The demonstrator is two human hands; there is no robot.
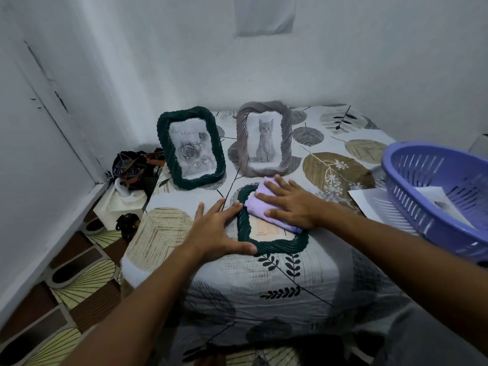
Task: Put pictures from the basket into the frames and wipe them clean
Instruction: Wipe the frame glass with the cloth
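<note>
Dark green twisted-rope picture frame, flat near the bed's front-left corner, long axis front to back: left hand splayed flat bracing its left rail, right hand flat-fingered pressing folded lilac cloth on its far-right part.

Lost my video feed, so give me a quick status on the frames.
Left hand flat, steadying flat green frame. Right hand pressing purple cloth on its glass. Two frames filled, upright behind. Nothing in the way.
</note>
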